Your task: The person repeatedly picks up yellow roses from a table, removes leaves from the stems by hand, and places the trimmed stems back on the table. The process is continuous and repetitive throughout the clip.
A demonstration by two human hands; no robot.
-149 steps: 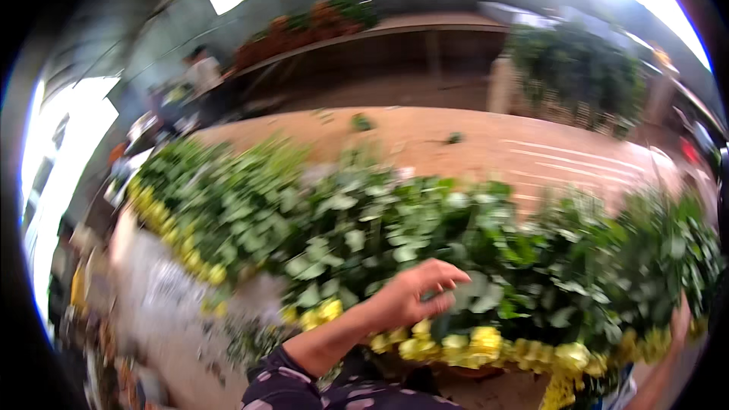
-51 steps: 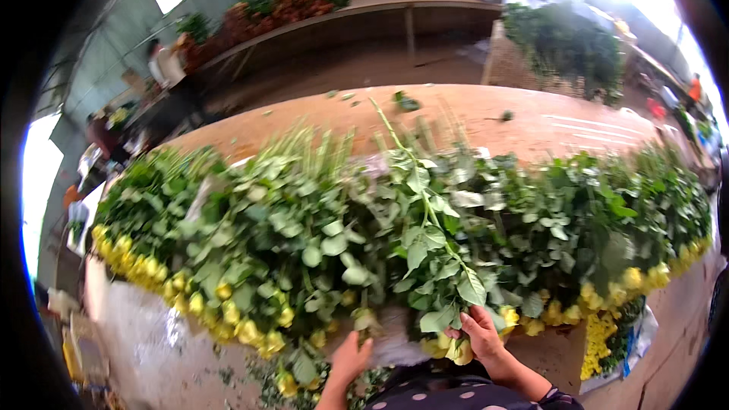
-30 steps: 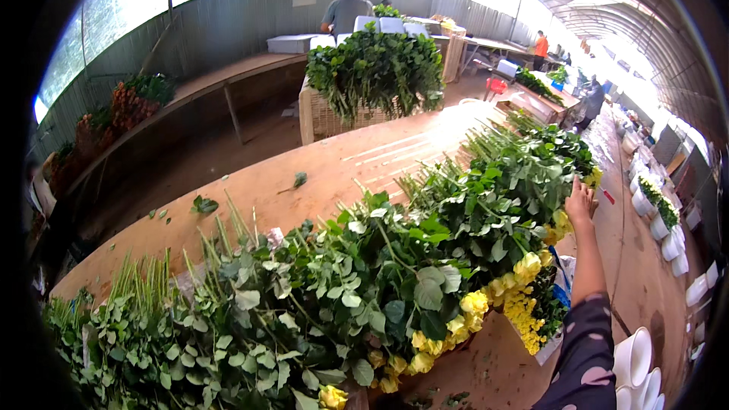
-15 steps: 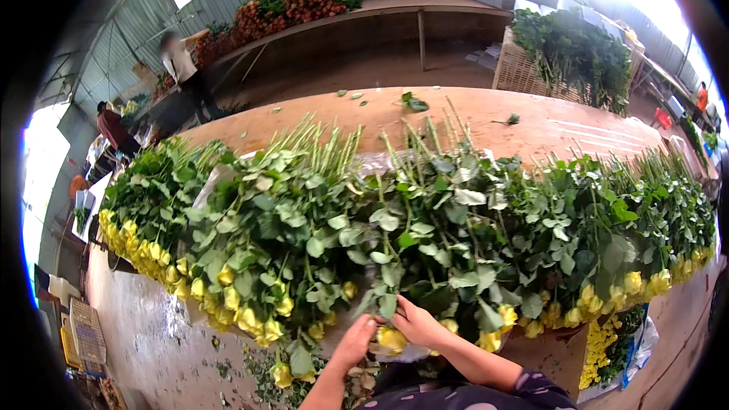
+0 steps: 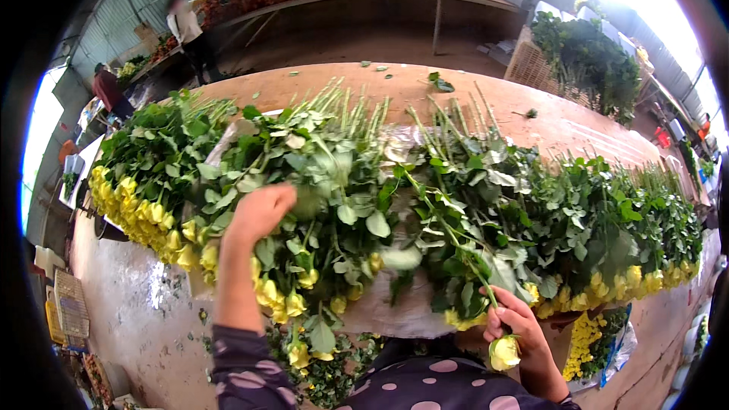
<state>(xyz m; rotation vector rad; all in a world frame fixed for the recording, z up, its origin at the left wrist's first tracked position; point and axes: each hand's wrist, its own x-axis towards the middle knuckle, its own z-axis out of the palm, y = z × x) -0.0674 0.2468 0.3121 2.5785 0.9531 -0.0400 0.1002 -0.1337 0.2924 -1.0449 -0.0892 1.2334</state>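
In my right hand [image 5: 524, 326] is a single yellow rose [image 5: 503, 352], pinched by its stem just above the bloom. The bloom hangs toward me, and its leafy stem slants away across the bunches. Over the roses on the left [image 5: 319, 159] is my left hand [image 5: 262, 211], its fingers smeared by motion. Some leaves beside it are blurred too, and whether it holds anything I cannot tell. Yellow roses lie in a long row, blooms at the near edge and cut stems pointing away. Between the middle heaps a strip of plastic sheet [image 5: 399, 307] shows.
The wooden table [image 5: 326, 76] carries scattered leaves at its far side. Cut leaves litter the floor [image 5: 137, 319] below. Crates [image 5: 71, 304] stand at lower left, and a box of yellow flowers [image 5: 583, 345] at lower right. Two people [image 5: 190, 34] are at the far left.
My hands, close together at the near edge before, are now apart. The left has gone up and left over the bunches; the right has moved right with a rose. More plastic sheet shows.
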